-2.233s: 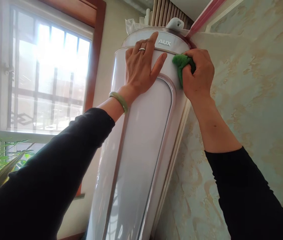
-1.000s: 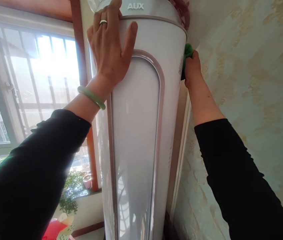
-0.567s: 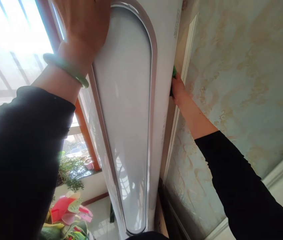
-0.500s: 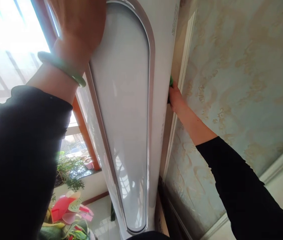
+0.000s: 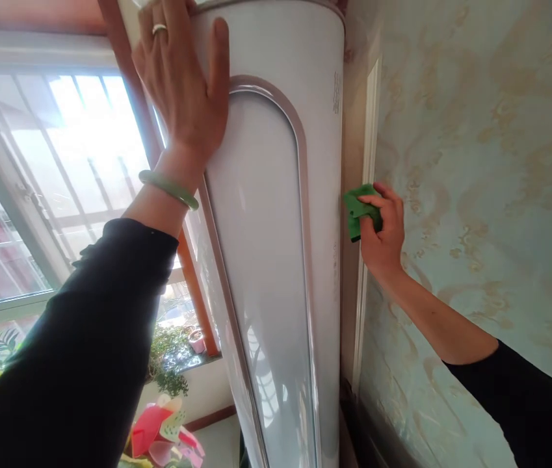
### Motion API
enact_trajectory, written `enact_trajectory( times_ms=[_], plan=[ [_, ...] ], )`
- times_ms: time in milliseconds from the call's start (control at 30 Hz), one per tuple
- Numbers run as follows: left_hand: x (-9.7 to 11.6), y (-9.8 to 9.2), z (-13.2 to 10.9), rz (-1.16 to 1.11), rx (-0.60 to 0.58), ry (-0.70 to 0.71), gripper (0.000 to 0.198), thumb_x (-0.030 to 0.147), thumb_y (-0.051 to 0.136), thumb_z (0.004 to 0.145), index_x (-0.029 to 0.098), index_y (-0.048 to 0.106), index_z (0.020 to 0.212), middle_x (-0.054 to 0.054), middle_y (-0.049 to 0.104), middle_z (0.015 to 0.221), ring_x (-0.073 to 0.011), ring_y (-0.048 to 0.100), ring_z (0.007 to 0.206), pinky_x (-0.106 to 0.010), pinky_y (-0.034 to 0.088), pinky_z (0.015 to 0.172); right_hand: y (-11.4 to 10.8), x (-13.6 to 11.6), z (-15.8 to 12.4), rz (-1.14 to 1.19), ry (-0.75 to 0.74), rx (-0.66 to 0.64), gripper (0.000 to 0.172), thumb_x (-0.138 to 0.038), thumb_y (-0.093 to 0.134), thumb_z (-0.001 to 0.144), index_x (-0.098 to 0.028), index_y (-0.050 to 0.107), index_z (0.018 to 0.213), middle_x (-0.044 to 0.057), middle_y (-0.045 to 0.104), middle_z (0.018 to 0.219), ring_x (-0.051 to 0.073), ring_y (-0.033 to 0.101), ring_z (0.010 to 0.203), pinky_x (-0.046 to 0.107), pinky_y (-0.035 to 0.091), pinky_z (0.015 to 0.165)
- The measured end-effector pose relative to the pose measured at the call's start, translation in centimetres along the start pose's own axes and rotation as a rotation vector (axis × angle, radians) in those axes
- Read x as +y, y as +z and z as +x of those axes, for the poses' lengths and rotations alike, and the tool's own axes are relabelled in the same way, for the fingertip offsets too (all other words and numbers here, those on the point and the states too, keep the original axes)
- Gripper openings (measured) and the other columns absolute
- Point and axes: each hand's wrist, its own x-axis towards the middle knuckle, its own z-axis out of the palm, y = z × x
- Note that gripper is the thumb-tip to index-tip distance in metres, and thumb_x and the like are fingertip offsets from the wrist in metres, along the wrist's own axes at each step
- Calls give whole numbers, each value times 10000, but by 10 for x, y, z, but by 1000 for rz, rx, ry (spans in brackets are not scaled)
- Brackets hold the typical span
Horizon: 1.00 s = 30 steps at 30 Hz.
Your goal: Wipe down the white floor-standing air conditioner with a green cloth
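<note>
A tall white floor-standing air conditioner (image 5: 266, 214) with a rounded, pinkish-metal trim fills the middle of the view. Against its upper left front lies my left hand (image 5: 183, 91), fingers stretched out, with a ring and a green bangle (image 5: 168, 188) on that arm. My right hand (image 5: 385, 231) is closed around a folded green cloth (image 5: 361, 211), just off the unit's right side, in front of the gap by the wall. Part of the cloth is hidden by my fingers.
A barred window (image 5: 85, 149) with a brown frame is on the left. Potted plants (image 5: 173, 364) stand on its sill, and pink and red artificial flowers (image 5: 153, 432) are below. Patterned wallpaper (image 5: 490, 182) covers the wall close by on the right.
My right hand has come out from beside the unit, and the green cloth now shows fully. The view has tilted up, bringing the unit's top and my left fingers into sight.
</note>
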Motion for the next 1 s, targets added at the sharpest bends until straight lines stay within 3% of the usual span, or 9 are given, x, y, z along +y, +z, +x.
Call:
enact_trajectory(
  times_ms=[67,133,267,367,500,600,667,800,1000],
  plan=[
    [-1,-3,-2,-39,60,45,474,393,327,1133,225,356,1575,15,586,1496,-91,465,1433,-253,255,1276,10,-37,8,24,-313,-23,429,-311,472,1022,-296,611,1428,45,345,1733,259,321,1630,539,291,1358],
    [-4,-3,-3,-27,69,55,484,394,323,1134,208,368,1578,14,590,1503,-94,454,1432,-239,283,1249,25,-63,11,28,-469,-96,518,-353,415,1077,-346,452,1593,16,255,1783,274,260,1662,557,276,1367],
    [-11,2,-2,-146,65,61,531,493,363,1101,233,396,1563,-14,570,1553,-158,424,1482,-350,301,1263,50,-86,28,-1,-465,-156,618,-376,325,1102,-382,198,1707,-11,187,1807,299,161,1690,609,199,1382],
    [-14,7,0,-182,94,96,571,495,372,1090,182,411,1565,-47,581,1542,-188,427,1482,-387,297,1258,60,-105,64,-48,-512,-176,625,-353,346,1084,-353,232,1698,-23,194,1806,280,108,1700,592,169,1395],
    [-19,11,2,-155,104,98,548,448,375,1103,172,394,1577,-38,579,1528,-178,427,1459,-361,280,1247,73,-149,122,-216,-541,-178,665,-189,369,1011,-178,313,1674,31,191,1810,222,86,1700,482,142,1420],
    [-28,15,7,-144,144,176,586,486,337,1112,136,411,1576,-75,599,1509,-220,466,1433,-400,304,1222,83,-179,150,-299,-567,-178,658,-209,342,1007,-329,364,1653,-138,224,1786,128,66,1696,379,114,1428],
    [-36,19,12,-149,180,255,706,600,239,1104,104,427,1570,-111,617,1479,-263,499,1406,-441,317,1208,86,-189,155,-310,-613,-186,641,-213,289,1010,-381,420,1615,-191,269,1759,98,74,1689,346,123,1421],
    [-43,23,14,-148,213,318,932,764,44,1028,99,423,1561,-121,628,1430,-294,510,1376,-496,329,1198,77,-179,142,-292,-656,-171,618,-173,278,1031,-291,427,1619,-123,277,1774,138,93,1694,359,136,1415],
    [-30,13,1,-214,172,202,733,749,163,1035,261,419,1519,-34,589,1375,-217,454,1415,-436,296,1267,62,-114,90,-132,-471,-125,550,-413,258,1132,-303,303,1669,-88,184,1806,170,78,1697,488,181,1413]
  ],
)
